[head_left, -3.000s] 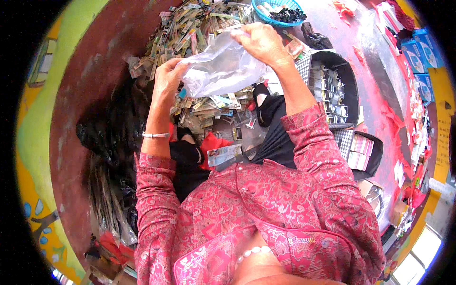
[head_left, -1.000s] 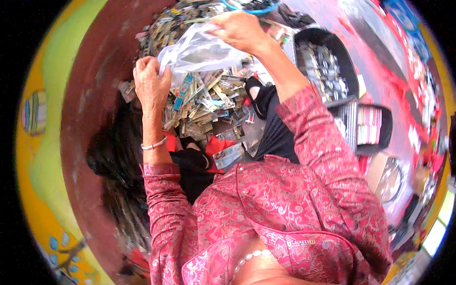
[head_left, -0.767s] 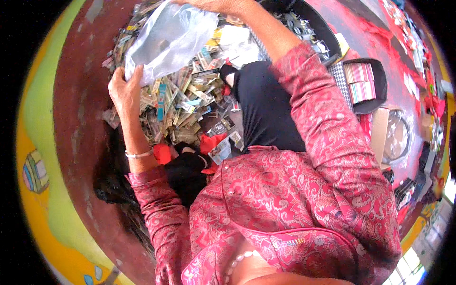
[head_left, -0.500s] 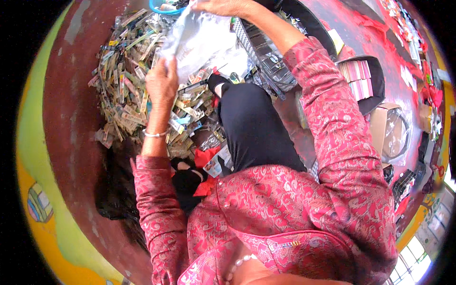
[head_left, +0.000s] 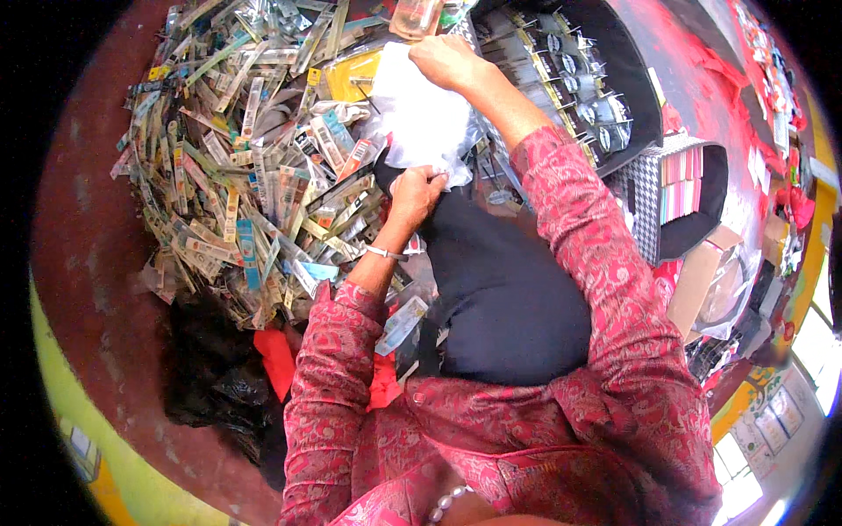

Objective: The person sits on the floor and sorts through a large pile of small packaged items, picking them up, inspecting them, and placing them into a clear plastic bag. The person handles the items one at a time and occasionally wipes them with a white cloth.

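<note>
A white translucent plastic bag (head_left: 419,118) is stretched between my two hands, above the far end of my black-trousered leg. At its near edge my left hand (head_left: 414,195) is closed, pinching the film by the corner. My right hand (head_left: 445,63) grips the far edge with curled fingers. Left of the bag spreads a large heap of narrow clear packets (head_left: 254,184) with printed labels. A yellow packet (head_left: 353,74) lies beside the bag, and a small clear container (head_left: 416,17) sits just beyond my right hand.
A black-lined bin (head_left: 645,105) with rows of packaged small items stands to the right. Near it is a houndstooth box (head_left: 638,197) with stacked pink-striped cards (head_left: 681,188), then an open cardboard box (head_left: 702,280). A black plastic bag (head_left: 219,386) lies at the left.
My left hand has moved right and, with my right hand, now holds the bag gathered smaller over the leg. The view has shifted; the blue basin is out of sight.
</note>
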Demonstrator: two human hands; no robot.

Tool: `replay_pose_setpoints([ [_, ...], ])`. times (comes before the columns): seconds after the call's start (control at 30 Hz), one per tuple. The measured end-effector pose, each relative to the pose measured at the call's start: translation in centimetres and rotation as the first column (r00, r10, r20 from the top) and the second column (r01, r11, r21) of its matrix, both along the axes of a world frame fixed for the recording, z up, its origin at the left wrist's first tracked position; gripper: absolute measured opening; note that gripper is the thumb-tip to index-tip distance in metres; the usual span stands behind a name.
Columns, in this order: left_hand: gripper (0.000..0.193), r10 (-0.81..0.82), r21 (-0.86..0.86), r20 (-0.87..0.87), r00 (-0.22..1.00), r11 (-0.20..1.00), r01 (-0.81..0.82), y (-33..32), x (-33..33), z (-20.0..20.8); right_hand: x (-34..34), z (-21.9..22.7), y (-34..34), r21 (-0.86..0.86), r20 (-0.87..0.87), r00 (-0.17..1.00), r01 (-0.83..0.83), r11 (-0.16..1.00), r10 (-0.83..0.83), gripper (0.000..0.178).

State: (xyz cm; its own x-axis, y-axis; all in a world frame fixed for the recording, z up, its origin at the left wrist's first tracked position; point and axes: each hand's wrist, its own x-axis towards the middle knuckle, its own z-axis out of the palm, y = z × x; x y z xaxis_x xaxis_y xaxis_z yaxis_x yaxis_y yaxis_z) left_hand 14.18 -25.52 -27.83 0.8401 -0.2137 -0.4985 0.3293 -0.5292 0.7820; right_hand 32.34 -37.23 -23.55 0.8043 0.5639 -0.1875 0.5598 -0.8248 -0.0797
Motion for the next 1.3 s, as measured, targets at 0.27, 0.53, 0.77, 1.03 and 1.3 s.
replay_pose_setpoints([
  [0.27, 0.036, -0.079, 0.121, 0.008, 0.997, 0.990, 0.077, -1.7, 1.3, -2.4, -0.7, -3.6, -0.6, 0.041, -0.113, 0.994, -0.005, 0.999, 0.009, 0.041],
  [0.53, 0.036, -0.001, -0.313, -0.211, 0.978, 0.947, -0.067, -2.8, 1.5, -5.5, -6.0, 2.9, -0.1, 0.595, 0.103, 0.933, 0.219, 0.773, -0.344, 0.026],
  [0.77, 0.030, 0.047, -0.536, -0.673, 0.738, 0.656, -0.531, -3.4, 0.8, -5.3, -13.5, -2.3, -2.6, 0.657, -0.264, 0.773, 0.582, 0.480, -0.577, 0.015],
  [1.03, 0.038, -0.281, -0.434, -0.184, 0.942, 0.883, 0.179, -3.1, 0.6, -4.5, -9.5, -8.5, -2.9, 0.159, -0.419, 0.784, 0.559, 0.813, -0.458, 0.036],
  [1.3, 0.038, 0.026, -0.446, -0.695, 0.718, 0.768, -0.459, -3.1, -0.9, -7.1, -10.1, -9.8, -2.0, -0.410, -0.426, 0.680, 0.443, 0.798, -0.596, 0.058],
])
